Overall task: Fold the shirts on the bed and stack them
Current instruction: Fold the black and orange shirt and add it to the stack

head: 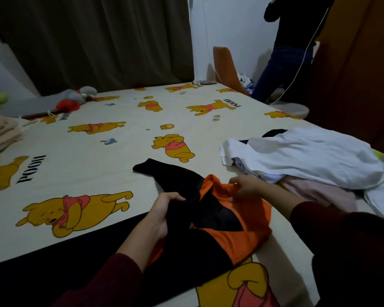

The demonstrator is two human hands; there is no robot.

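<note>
Dim light fills a bedroom where a bed (93,151), covered by a cream sheet printed with yellow cartoon bears, takes up most of the view. An orange-and-black shirt (237,231) is seen crumpled at the near edge of the bed, one black sleeve stretched out flat across the sheet toward the middle. Its black part is gripped by the left hand (162,216), the fingers curled round a bunch of the cloth, while a fold of the orange part is pinched by the right hand (244,187) just beside the collar; each grip is thus closed on the shirt. Both arms are clad in dark red sleeves. To the right, near the right hand, an unfolded pile (302,158) of white and pale pink clothes is heaped on the bed. At the far left edge, folded beige towels (0,134) are stacked, and a grey and red plush toy (75,97) is laid near the brown curtain (98,41) behind the bed. A second person (290,47) in dark clothes is seen standing at the far right corner, beside an orange chair (226,65).
</note>
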